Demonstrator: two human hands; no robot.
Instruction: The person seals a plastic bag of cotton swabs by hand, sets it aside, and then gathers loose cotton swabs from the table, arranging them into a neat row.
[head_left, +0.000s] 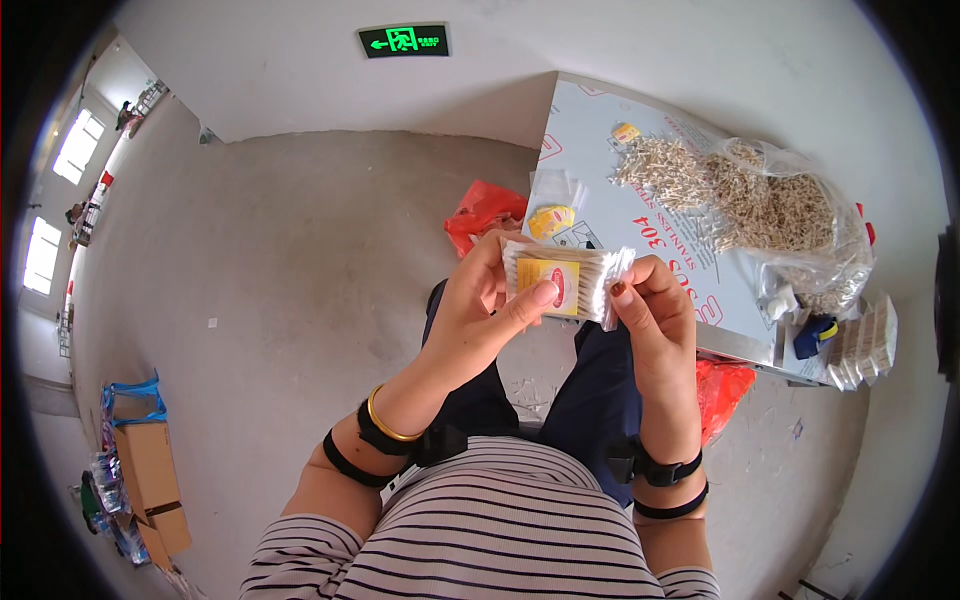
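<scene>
Between my two hands, above my lap, is a clear bag of cotton swabs [592, 268] with a yellow card label [535, 272] inside. My left hand [490, 305] grips the bag's left part, its thumb lying across the label. The thumb and fingers of my right hand [655, 300] pinch the bag's right end, where the clear plastic is gathered. Just beyond the bag, several yellow cards [551, 221] lie on the metal-topped table [590, 130], next to clear empty bags [560, 187]. A large heap of loose cotton swabs [670, 170] spreads across the table, partly spilling from a big clear sack [850, 225].
Filled swab packs [868, 342] stand in a row at the table's right corner, beside a dark blue and yellow object [815, 337]. Red plastic bags [486, 212] [722, 395] hang or lie by the table. A cardboard box [150, 465] sits on the floor at left.
</scene>
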